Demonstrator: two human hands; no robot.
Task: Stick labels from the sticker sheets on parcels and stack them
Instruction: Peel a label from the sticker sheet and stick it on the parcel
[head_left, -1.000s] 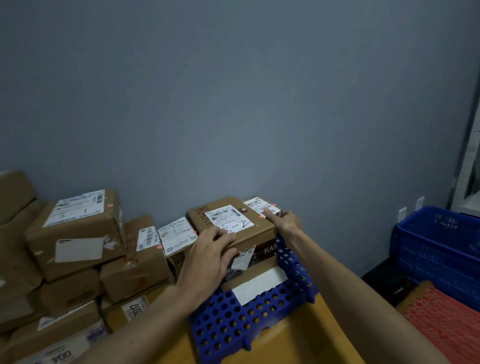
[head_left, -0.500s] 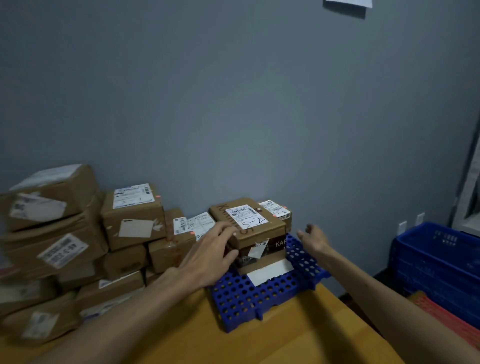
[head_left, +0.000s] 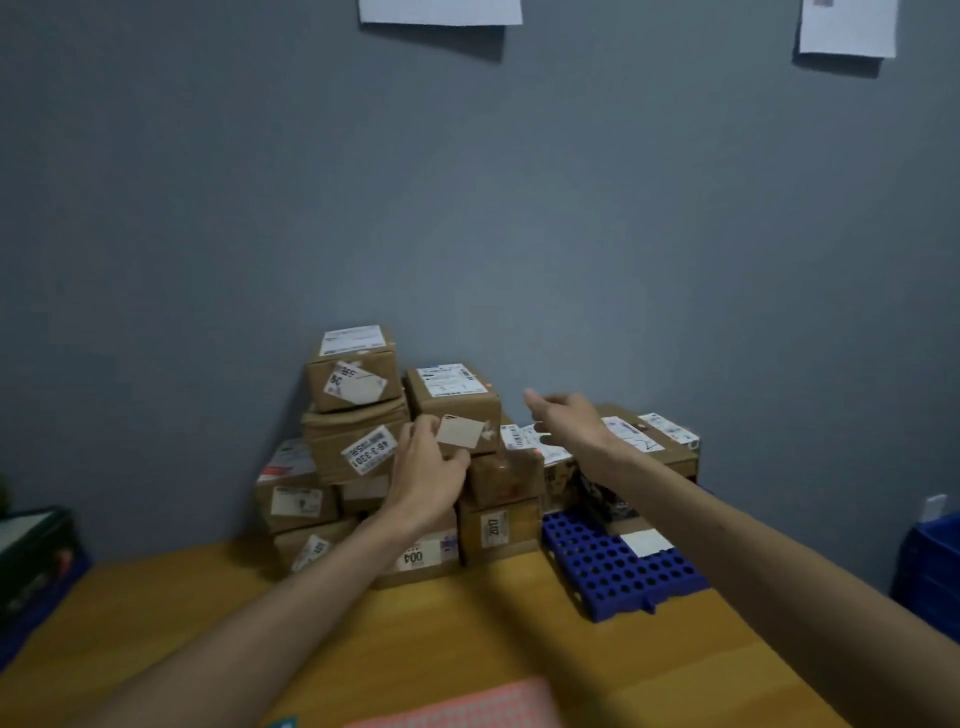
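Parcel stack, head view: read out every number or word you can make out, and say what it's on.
"004": bottom front parcel.
"2017", sideways: lower middle parcel.
"46-3-3301", tilted: upper left parcel.
Shipping labels and wall papers: too small or blurred to read.

The single head-worn camera looks from over the near edge of the wooden table (head_left: 467, 634), facing forward and slightly down, straight at the stack of parcels (head_left: 358, 452) against the grey wall (head_left: 467, 208). The stack is near; wall fills everything above it, table everything in front of it
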